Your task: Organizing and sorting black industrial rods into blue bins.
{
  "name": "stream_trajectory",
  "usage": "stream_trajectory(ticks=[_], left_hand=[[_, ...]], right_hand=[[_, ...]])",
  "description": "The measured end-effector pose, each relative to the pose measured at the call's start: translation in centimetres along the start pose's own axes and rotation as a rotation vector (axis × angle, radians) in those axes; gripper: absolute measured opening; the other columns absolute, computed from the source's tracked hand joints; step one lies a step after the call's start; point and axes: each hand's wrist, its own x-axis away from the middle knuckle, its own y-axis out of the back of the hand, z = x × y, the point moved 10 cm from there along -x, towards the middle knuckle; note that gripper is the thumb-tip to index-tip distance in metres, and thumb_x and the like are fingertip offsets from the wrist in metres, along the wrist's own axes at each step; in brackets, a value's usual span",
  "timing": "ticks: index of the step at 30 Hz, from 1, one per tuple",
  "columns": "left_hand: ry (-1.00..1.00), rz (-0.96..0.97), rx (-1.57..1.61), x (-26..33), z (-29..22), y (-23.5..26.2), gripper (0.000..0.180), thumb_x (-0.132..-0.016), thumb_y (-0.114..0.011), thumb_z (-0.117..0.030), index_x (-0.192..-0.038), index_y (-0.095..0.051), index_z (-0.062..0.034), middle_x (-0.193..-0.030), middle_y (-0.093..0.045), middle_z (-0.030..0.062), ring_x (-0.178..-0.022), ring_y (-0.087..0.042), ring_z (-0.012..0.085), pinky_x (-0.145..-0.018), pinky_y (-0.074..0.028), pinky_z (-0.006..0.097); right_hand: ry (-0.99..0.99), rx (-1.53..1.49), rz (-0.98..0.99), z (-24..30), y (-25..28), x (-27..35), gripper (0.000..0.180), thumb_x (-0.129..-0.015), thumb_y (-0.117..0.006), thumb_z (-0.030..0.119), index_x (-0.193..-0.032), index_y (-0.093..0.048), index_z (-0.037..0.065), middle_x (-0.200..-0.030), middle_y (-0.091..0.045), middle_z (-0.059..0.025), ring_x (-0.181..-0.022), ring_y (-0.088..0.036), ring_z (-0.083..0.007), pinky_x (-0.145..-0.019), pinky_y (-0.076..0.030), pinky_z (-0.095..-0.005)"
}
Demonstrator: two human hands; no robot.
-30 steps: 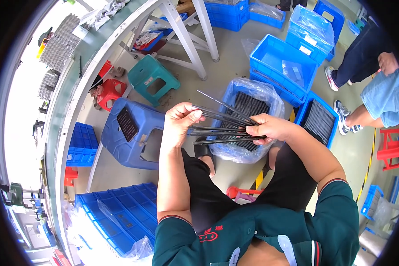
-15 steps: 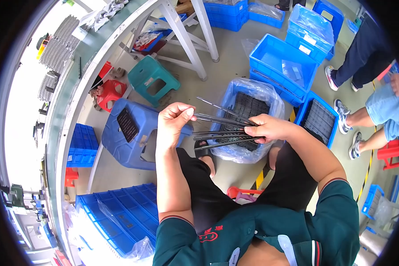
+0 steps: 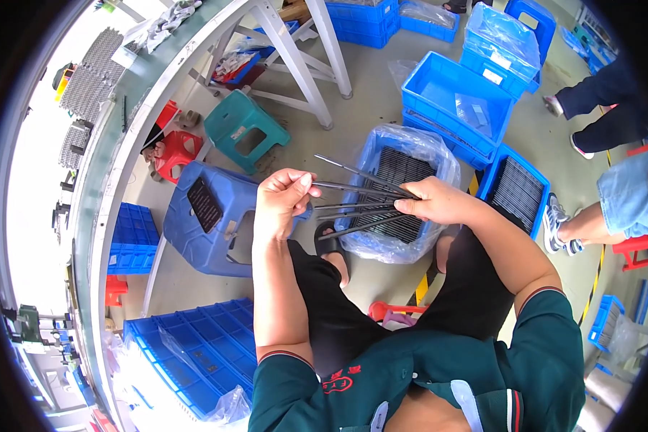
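My right hand (image 3: 437, 202) is closed around one end of several thin black strips (image 3: 356, 214), which fan out to the left. My left hand (image 3: 286, 196) pinches the tip of one upper strip between thumb and fingers; the other tips stick out freely below and above it. Under the strips stands a blue bin lined with a clear plastic bag (image 3: 446, 164), between my feet. Rows of similar dark strips (image 3: 405, 167) lie inside it, partly hidden by my right hand and the held strips.
A blue stool (image 3: 194, 241) with a dark panel stands left, a green stool (image 3: 239, 119) behind it. Blue crates (image 3: 450, 93) are stacked ahead right, beside a crate of dark parts (image 3: 515, 191). A long workbench (image 3: 115, 162) runs along the left. Other people's legs (image 3: 590, 216) are at right.
The fan of strips has shifted slightly in my right hand, while my left hand stays pinched at a tip. At the right, the dark-trousered person has stepped farther right.
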Motion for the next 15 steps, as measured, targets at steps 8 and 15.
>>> stream_trajectory(ticks=[8,15], left_hand=[[0.064,0.041,-0.167,0.1,0.9,-1.2,0.012,-0.082,-0.067,-0.011,-0.083,-0.062,-0.0005,-0.067,-0.063,0.0060,-0.048,-0.043,0.0034,-0.044,-0.031,0.016],[0.110,0.008,-0.247,0.1,1.6,-1.2,0.012,-0.081,-0.067,-0.011,-0.083,-0.062,-0.0006,-0.066,-0.063,0.0054,-0.050,-0.045,0.0034,-0.045,-0.031,0.016]], right_hand=[[-0.019,0.139,0.037,0.5,1.0,0.6,0.043,-0.087,-0.050,0.047,-0.097,-0.060,0.006,-0.074,-0.059,-0.0175,-0.075,-0.059,-0.0341,-0.065,-0.043,-0.0414],[-0.039,0.161,-0.011,-0.2,0.3,0.3,0.046,-0.087,-0.050,0.047,-0.106,-0.059,0.005,-0.079,-0.060,-0.0186,-0.079,-0.059,-0.0347,-0.068,-0.043,-0.0410]])
